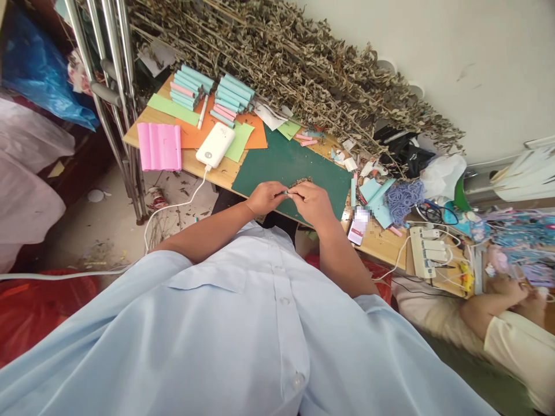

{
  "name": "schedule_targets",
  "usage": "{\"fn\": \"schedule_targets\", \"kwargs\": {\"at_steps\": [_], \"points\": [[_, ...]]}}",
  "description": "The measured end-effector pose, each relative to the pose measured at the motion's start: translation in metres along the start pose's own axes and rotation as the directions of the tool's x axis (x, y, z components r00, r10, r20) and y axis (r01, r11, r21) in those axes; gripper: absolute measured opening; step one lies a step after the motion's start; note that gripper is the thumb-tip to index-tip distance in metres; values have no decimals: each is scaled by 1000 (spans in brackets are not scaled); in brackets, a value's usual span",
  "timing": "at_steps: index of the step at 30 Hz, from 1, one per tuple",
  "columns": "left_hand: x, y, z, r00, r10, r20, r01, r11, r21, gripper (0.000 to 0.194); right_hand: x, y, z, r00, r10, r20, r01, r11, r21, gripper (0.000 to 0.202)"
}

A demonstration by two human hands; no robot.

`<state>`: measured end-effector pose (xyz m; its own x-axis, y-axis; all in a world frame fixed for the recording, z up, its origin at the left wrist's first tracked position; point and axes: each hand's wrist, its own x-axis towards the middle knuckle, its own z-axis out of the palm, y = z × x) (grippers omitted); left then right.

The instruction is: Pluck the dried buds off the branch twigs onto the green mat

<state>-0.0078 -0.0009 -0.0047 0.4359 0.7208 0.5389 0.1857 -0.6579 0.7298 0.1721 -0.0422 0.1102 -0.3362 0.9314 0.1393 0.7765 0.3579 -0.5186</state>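
Observation:
My left hand and my right hand meet at the front edge of a dark green mat. Between their pinched fingertips is a small light-coloured piece, mostly covered by the fingers. A small heap of dried crumbs lies on the mat just behind my right hand. Left of the mat, a white power bank with a cable rests on the table. Blue rolls and pink rolls are stacked behind it.
Dried plant stems lie along the back. A phone, blue paper, purple yarn and a power strip are at right. Crutches stand at left, near pink paper. Another person's arm shows at far right.

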Motion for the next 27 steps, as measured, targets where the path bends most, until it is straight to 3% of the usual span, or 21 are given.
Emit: {"fn": "schedule_targets", "kwargs": {"at_steps": [11,16,21,27], "points": [[0,1,-1,999,-15,30,14,1000,17,32,4,-4,0,991,25,130,1,982,-191,21],[1,3,-2,999,3,42,-3,1000,3,39,5,-6,-2,992,27,121,-9,988,-153,18],[1,3,-2,1000,0,22,0,1000,7,44,1,-1,-2,999,49,-24,-50,998,-30,16],[1,2,-1,1000,-8,15,8,1000,19,46,-3,3,11,975,119,-190,-116,993,27,18]]}}
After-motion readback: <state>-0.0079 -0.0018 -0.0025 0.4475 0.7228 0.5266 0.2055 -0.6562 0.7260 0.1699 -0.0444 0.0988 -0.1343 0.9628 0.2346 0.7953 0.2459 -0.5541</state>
